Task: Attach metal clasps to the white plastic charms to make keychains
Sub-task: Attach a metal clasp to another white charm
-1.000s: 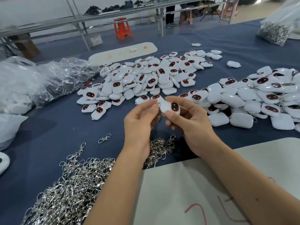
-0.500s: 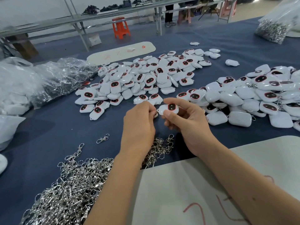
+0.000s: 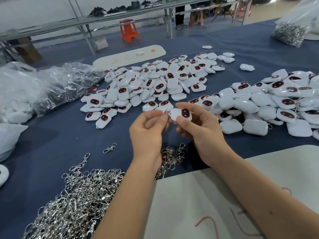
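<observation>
My right hand (image 3: pixel 205 133) pinches charm (image 3: pixel 181 114) above desk (image 3: pixel 51 144), loop end turned toward left so clasp can reach it. My left hand (image 3: pixel 146 133), fingers curled at that loop; clasp hidden, grip contents unclear. Clasp pile (image 3: pixel 74 200) near left for quick reach.

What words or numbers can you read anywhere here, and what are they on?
None can be read.
Near white board: red marker strokes, cut off by the frame edge, not readable.
Far white board: small red marks, too blurred to read.
Charm in the right hand: dark face with a red rim and two pale dots, no letters.
</observation>
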`<state>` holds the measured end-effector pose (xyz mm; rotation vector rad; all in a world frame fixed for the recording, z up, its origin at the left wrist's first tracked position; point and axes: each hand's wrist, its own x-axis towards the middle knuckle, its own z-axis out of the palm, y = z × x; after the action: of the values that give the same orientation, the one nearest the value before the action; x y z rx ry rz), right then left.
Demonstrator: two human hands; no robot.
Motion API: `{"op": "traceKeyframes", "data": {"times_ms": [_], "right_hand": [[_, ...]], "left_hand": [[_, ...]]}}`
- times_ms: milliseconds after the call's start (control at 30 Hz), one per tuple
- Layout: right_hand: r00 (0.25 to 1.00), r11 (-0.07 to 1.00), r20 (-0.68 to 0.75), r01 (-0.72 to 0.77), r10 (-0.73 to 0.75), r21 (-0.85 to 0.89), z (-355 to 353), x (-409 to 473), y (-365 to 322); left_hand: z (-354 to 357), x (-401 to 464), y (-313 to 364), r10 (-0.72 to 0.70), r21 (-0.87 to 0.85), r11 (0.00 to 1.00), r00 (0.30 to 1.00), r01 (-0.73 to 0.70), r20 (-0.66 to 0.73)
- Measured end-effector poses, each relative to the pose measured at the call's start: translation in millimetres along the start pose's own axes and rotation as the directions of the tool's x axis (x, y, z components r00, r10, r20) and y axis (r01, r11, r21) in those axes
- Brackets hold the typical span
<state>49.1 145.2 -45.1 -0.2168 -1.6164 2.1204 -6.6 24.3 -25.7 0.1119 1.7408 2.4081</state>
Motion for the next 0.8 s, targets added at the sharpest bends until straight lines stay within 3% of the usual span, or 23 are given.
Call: {"op": "traceKeyframes", "data": {"times_ms": [67, 100, 200, 300, 467, 567, 667, 733, 800], "right_hand": [[1.0, 1.0, -0.012, -0.005, 0.005, 0.009, -1.0, 0.7, 0.3], [1.0, 1.0, -0.019, -0.01, 0.011, 0.011, -2.1, 1.2, 0.5], [0.999, 1.0, -0.041, -0.028, 0.028, 0.009, -3.5, 1.4, 1.2], [0.999, 1.0, -0.044, -0.023, 0.023, 0.014, -1.9, 0.5, 0.6], [0.992, 0.999, -0.125, 0.016, -0.019, -0.03, -0.1, 0.7, 4.0], [0.949, 0.992, -0.305, 0.044, -0.079, -0.12, -2.0, 5.0, 6.6], [0.91, 0.971, -0.399, 0.013, -0.11, -0.237, -4.7, 7.2, 7.6], [0.918, 0.955, -0.372, 0.02, -0.135, -0.297, -4.0, 5.9, 8.5], [0.934, 0.923, -0.312, 0.042, -0.172, -0.383, -1.0, 4.1, 8.7]], "left_hand": [[-1.1, 0.1, 0.3, 0.038, 0.052, 0.998, 0.999, -0.038, -0.001], [-2.5, 0.9, 0.2, 0.114, 0.169, 0.979, 0.993, -0.115, 0.017], [-7.0, 4.6, 1.7, 0.338, 0.549, 0.749, 0.927, -0.371, 0.164], [-10.5, 4.9, 1.5, 0.375, 0.676, 0.547, 0.867, -0.493, 0.329], [-11.1, 5.7, -1.4, 0.392, 0.701, 0.465, 0.836, -0.541, 0.385], [-14.9, 8.9, -5.9, 0.362, 0.796, 0.222, 0.805, -0.564, 0.47], [-19.5, 10.6, -10.4, 0.176, 0.866, 0.077, 0.862, -0.494, 0.476], [-21.7, 12.3, -13.1, 0.123, 0.886, 0.086, 0.887, -0.456, 0.445], [-22.8, 13.9, -12.0, 0.171, 0.892, 0.145, 0.899, -0.428, 0.404]]}}
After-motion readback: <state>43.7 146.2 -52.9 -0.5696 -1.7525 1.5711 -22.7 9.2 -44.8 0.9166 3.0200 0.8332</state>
